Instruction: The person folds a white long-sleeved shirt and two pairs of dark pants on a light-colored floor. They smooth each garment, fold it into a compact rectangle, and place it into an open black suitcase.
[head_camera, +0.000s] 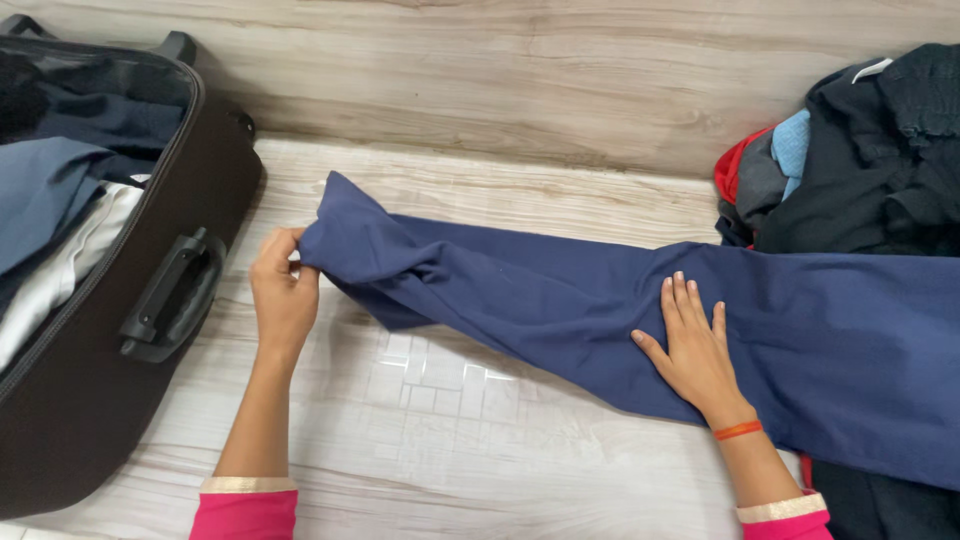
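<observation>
A long navy blue garment (560, 290), like trouser legs, lies stretched across the pale wood-grain floor. My left hand (283, 290) pinches its left end, lifting the cloth slightly near the suitcase. My right hand (692, 345) lies flat with fingers spread on the middle of the garment, pressing it down. An orange band sits on my right wrist. Both sleeves are pink with pale cuffs.
An open black suitcase (150, 300) stands at the left, holding folded blue, dark and white clothes. A heap of dark, red and light blue clothes (850, 160) lies at the right. A wood-patterned wall (500, 70) runs along the back.
</observation>
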